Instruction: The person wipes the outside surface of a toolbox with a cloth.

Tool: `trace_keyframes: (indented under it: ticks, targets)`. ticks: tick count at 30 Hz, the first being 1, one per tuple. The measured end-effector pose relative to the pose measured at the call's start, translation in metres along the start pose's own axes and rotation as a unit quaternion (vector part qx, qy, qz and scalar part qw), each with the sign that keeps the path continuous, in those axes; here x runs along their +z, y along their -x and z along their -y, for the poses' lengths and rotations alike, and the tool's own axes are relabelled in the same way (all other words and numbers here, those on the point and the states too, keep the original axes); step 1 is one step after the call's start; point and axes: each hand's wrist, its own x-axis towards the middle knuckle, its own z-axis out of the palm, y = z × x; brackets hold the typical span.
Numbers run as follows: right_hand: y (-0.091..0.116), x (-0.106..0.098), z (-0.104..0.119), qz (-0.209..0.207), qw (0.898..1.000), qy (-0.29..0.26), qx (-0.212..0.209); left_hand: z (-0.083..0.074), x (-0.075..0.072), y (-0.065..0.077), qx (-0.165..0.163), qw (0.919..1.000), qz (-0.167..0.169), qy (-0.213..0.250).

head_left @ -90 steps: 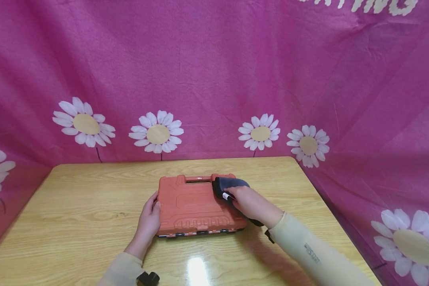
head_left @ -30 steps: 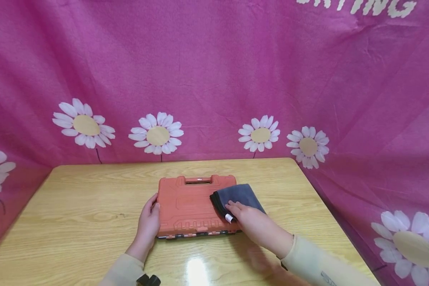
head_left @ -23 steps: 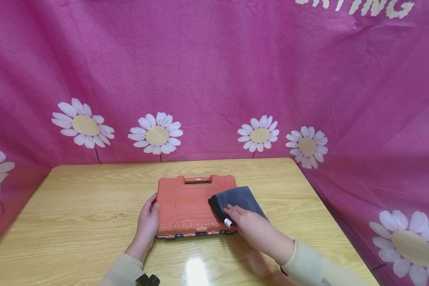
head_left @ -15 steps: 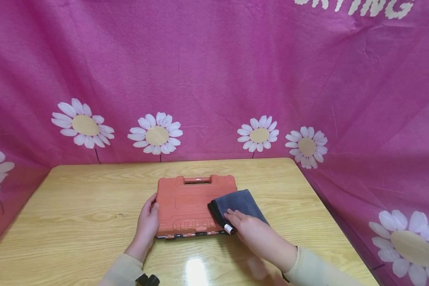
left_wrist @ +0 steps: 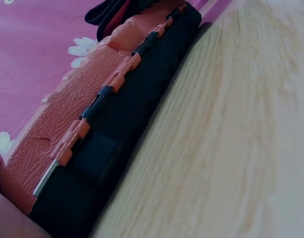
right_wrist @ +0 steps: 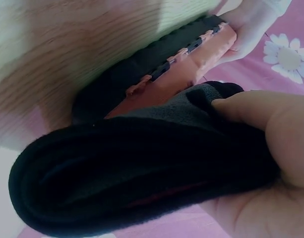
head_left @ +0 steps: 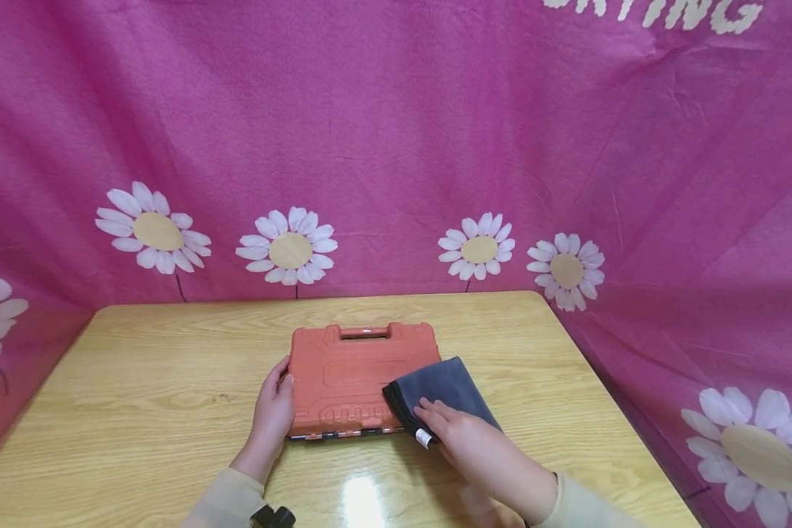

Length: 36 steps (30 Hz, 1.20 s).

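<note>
An orange plastic tool case (head_left: 343, 374) with a black lower half lies on the table, its handle toward the back wall. My left hand (head_left: 273, 411) grips its left side, thumb along the edge. A folded dark grey cloth (head_left: 452, 381) with black edging and a small white tag is in my right hand (head_left: 471, 444), over the case's front right corner. The right wrist view shows the thick folds of this cloth (right_wrist: 117, 163) between thumb and fingers. Along the case's hinged side, the left wrist view shows alternating orange and black hinge pieces (left_wrist: 97, 104).
The pale wooden table (head_left: 171, 381) has rounded far corners. Behind and beside it hangs a pink curtain (head_left: 383, 147) printed with white daisies. A small black device (head_left: 273, 516) is strapped at the left wrist.
My right hand has drawn the cloth from the case's upper right area down to its front right corner, and the cloth now lies flatter. The left hand has stayed at the case's left side.
</note>
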Motion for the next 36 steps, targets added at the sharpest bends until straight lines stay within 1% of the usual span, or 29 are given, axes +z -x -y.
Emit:
trace_keyframes:
  ticks: [3, 5, 8, 12, 15, 18, 20, 22, 25, 28, 30, 32, 36]
  targets:
    - [0.002, 0.000, 0.001, 0.005, 1.000, -0.007, 0.004, 0.000, 0.000, 0.000, 0.000, 1.0000, 0.001, 0.001]
    - [0.002, 0.000, 0.001, -0.001, 1.000, -0.020, 0.008, -0.001, -0.001, 0.000, 0.001, 1.0000, 0.003, 0.001]
    - [0.001, 0.000, 0.000, -0.030, 0.998, -0.044, 0.016, -0.001, -0.002, 0.001, 0.005, 1.0000, 0.008, 0.000]
    - [-0.005, -0.003, -0.003, -0.067, 0.993, -0.081, 0.045, -0.001, -0.003, 0.001, 0.009, 0.9999, 0.015, -0.003]
    - [-0.012, -0.012, -0.008, -0.075, 0.986, -0.112, 0.095, -0.001, -0.004, 0.000, 0.010, 0.9998, 0.017, -0.004]
    - [-0.020, -0.025, -0.017, -0.087, 0.974, -0.145, 0.152, -0.001, -0.003, -0.001, 0.013, 0.9997, 0.019, -0.003]
    - [-0.025, -0.035, -0.026, -0.099, 0.966, -0.161, 0.177, -0.001, -0.003, -0.001, 0.013, 0.9997, 0.020, -0.003]
    - [-0.031, -0.044, -0.035, -0.114, 0.960, -0.172, 0.187, 0.000, -0.003, -0.001, 0.013, 0.9997, 0.020, -0.005]
    - [-0.041, -0.058, -0.047, -0.135, 0.955, -0.180, 0.195, 0.001, -0.003, -0.001, 0.013, 0.9998, 0.016, -0.006]
    - [-0.055, -0.069, -0.057, -0.156, 0.949, -0.184, 0.201, 0.002, -0.003, -0.001, 0.021, 0.9997, 0.015, -0.005]
    - [-0.066, -0.076, -0.062, -0.166, 0.948, -0.181, 0.200, 0.002, -0.003, -0.001, 0.026, 0.9995, 0.016, -0.004]
    - [-0.078, -0.080, -0.067, -0.174, 0.950, -0.172, 0.195, 0.003, -0.002, -0.001, 0.032, 0.9993, 0.016, -0.002]
    - [-0.108, -0.078, -0.076, -0.190, 0.952, -0.154, 0.182, 0.004, -0.002, -0.001, 0.040, 0.9991, 0.015, -0.002]
